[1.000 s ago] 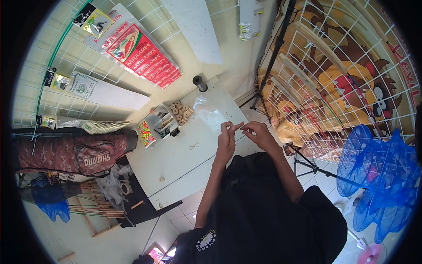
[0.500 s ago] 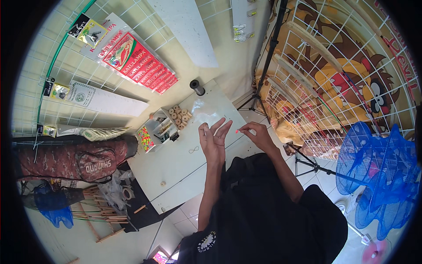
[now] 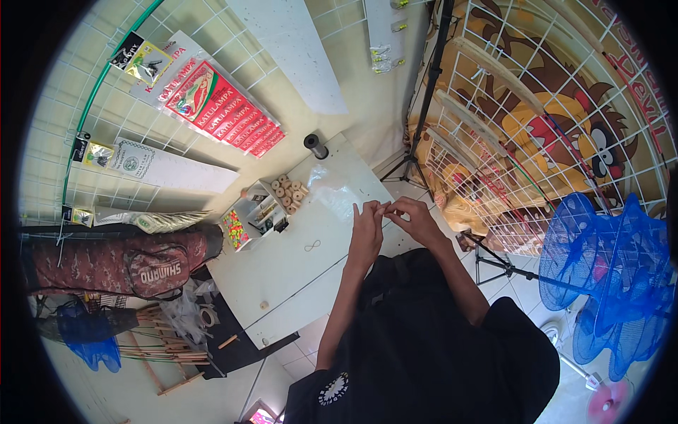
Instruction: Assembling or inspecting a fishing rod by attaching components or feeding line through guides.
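Over the right part of the white table (image 3: 282, 283), my left hand (image 3: 366, 232) and my right hand (image 3: 417, 220) meet at the fingertips. Both are closed in a pinch, thumbs and forefingers close together. Whatever lies between them is covered by the fingers; the small pink-red piece that showed in my right hand earlier is hidden. Beyond my left hand lies a clear plastic bag (image 3: 332, 191). A thin pale loop of cord (image 3: 312, 246) rests on the table to the left of my left hand.
At the table's far side stand a compartment box (image 3: 244, 215) with bright small pieces, a pile of cork-coloured rings (image 3: 288, 191) and a black spool (image 3: 316, 146). One loose ring (image 3: 265, 305) lies nearer. Blue mesh nets (image 3: 600, 268) hang right; a camouflage bag (image 3: 155, 261) lies left.
My left hand has moved right and closed from spread fingers to a pinch. It now meets my right hand, which has shifted slightly left. The pink-red piece no longer shows.
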Motion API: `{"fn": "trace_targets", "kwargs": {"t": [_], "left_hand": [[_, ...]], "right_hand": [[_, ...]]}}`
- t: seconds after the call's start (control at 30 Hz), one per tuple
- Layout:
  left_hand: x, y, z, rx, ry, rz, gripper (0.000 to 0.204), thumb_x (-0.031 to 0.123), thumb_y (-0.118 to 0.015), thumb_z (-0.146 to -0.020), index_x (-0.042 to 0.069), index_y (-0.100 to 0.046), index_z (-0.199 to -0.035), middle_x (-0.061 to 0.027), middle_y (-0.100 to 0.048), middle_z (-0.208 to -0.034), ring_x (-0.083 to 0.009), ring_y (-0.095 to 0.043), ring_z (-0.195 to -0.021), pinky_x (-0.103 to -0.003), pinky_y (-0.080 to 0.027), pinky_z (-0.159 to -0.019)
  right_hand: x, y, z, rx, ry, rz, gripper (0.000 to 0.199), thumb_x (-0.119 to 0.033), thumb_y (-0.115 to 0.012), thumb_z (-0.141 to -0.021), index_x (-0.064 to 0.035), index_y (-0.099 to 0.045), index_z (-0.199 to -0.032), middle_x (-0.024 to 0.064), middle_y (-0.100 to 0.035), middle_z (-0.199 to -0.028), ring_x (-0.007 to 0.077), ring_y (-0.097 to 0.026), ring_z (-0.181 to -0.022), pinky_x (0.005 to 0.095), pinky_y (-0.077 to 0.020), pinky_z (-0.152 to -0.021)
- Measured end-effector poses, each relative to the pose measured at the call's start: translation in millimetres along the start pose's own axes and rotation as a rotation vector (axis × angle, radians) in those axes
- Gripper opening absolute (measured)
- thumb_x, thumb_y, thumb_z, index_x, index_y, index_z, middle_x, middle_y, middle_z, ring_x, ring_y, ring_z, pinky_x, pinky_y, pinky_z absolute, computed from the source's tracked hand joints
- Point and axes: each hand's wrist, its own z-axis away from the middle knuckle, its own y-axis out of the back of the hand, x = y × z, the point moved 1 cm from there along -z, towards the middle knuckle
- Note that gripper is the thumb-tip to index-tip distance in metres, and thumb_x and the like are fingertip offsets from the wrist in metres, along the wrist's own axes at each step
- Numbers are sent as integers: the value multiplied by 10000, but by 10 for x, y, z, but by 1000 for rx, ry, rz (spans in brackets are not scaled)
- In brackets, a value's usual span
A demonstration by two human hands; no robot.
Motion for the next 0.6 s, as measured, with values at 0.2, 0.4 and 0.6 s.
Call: {"fn": "trace_targets", "kwargs": {"t": [0.2, 0.4, 0.6], "left_hand": [[-150, -27, -51, -31, 45, -33, 183, 160, -378, -1031, -10, -426, -1078, -183, -604, -827, -351, -620, -808, -503, -419, -916], [-380, 30, -143, -254, 166, 216, 189, 223, -385, -1044, 38, -412, -1068, -98, -523, -711, -191, -564, -629, -355, -497, -645], [-375, 64, -205, -405, 320, 688, 220, 298, -404, -1044, 80, -396, -1072, -4, -446, -723, -113, -506, -623, -324, -536, -675]], "right_hand": [[23, 38, 11, -16, 39, -2, 122, -79, -713, -817, -46, -685, -932, 72, -647, -845, 175, -621, -726, 311, -489, -670], [140, 49, -36, -38, -23, -110, 163, -100, -732, -806, -22, -693, -944, 78, -665, -842, 146, -628, -725, 298, -490, -678], [263, 18, -31, -53, -93, -309, 176, -142, -721, -846, -9, -705, -960, 70, -673, -862, 114, -619, -741, 273, -482, -679]]}}
